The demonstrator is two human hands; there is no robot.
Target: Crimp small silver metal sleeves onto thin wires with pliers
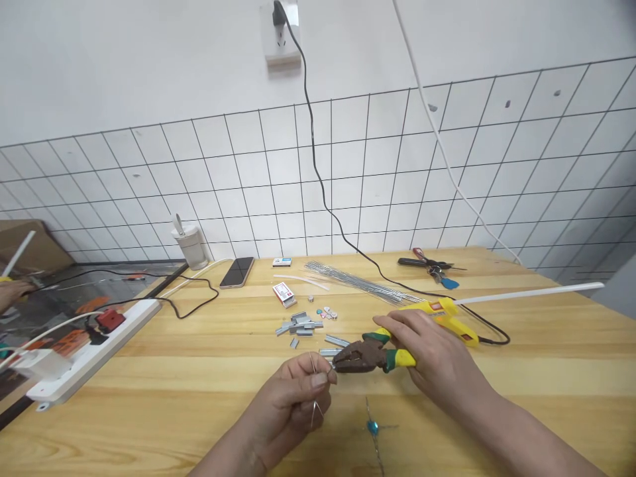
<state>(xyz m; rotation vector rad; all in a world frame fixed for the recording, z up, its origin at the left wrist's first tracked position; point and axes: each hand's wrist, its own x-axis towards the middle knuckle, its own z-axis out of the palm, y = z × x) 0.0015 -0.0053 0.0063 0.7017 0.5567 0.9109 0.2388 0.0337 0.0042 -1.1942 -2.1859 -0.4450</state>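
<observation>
My left hand (293, 401) pinches a thin bent metal wire (314, 381) above the wooden table (199, 371). My right hand (432, 354) grips the yellow-green handles of rusty pliers (365, 356). The plier jaws point left and meet the wire at my left fingertips. A small blue piece on a wire (372, 427) lies on the table just in front of both hands. Staple strips (301, 326) lie scattered just beyond the pliers.
A yellow glue gun (447, 315) with a white stick lies behind my right hand, its black cord running to the wall socket (282, 33). Metal rods (358, 281), staple boxes (284, 293), a phone (237, 271), scissors (430, 265) and a power strip (94, 351) lie around. Another person's hand (12, 291) shows at far left.
</observation>
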